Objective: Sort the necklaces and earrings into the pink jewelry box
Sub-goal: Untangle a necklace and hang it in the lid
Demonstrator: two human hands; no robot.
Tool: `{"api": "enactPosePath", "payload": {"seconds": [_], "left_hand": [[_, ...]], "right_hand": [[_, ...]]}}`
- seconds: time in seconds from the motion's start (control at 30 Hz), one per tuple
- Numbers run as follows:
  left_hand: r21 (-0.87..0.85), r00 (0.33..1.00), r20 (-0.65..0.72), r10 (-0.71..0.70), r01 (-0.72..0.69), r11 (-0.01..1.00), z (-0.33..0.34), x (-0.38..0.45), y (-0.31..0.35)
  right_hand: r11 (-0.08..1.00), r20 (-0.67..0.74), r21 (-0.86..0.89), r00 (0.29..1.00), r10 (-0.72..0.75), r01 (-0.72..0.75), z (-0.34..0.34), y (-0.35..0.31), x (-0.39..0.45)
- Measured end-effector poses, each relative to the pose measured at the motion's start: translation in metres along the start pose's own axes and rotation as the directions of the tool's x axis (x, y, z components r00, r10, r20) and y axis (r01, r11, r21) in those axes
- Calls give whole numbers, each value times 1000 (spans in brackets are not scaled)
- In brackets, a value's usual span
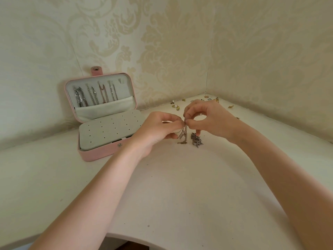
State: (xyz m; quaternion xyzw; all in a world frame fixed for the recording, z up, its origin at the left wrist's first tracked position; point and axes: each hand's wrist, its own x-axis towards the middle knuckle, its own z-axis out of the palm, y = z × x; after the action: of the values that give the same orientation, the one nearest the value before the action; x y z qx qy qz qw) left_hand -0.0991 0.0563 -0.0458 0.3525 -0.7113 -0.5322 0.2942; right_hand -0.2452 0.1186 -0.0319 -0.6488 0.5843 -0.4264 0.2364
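On the white corner surface, the left hand and the right hand meet just above its middle, each pinching between thumb and forefinger the top of a thin gold-toned chain necklace. The necklace hangs from the pinch in a short bunch, its lower end resting on the surface. The left fingers are curled around the chain's upper part; the right fingers arch over it in a ring, with one lower finger pointing down and touching a dark silver tangled chain heap that lies just beside the hanging necklace, at its 3 o'clock.

The open pink rectangular jewelry box sits at 9 o'clock from the hands, near the left wall. Its raised lid leans back and carries four silver and rose-toned necklaces hung in a row, their ends tucked into a pale fabric pocket. The box's base is covered by a grey panel dotted with small holes; no earring is seen in them.

Small gold and pearl-like earrings lie scattered at 12 o'clock from the hands, along the corner where the patterned cream wallpaper meets the surface.
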Motion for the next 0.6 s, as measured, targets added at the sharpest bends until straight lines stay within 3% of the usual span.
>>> {"api": "enactPosePath", "payload": {"seconds": [0.17,0.33,0.47,0.6], "left_hand": [[-152,989,85,-121,133,979,1,-1,3],[-376,943,150,-296,331,866,4,-2,7],[-350,945,67,-320,323,879,8,-1,4],[-403,964,-22,-265,234,885,6,1,5]], "right_hand": [[997,49,74,998,26,-29,1,1,-2],[988,65,142,997,44,-53,3,-2,-3],[998,4,53,999,44,-44,7,2,0],[987,-105,159,994,11,5,1,6,1]]}}
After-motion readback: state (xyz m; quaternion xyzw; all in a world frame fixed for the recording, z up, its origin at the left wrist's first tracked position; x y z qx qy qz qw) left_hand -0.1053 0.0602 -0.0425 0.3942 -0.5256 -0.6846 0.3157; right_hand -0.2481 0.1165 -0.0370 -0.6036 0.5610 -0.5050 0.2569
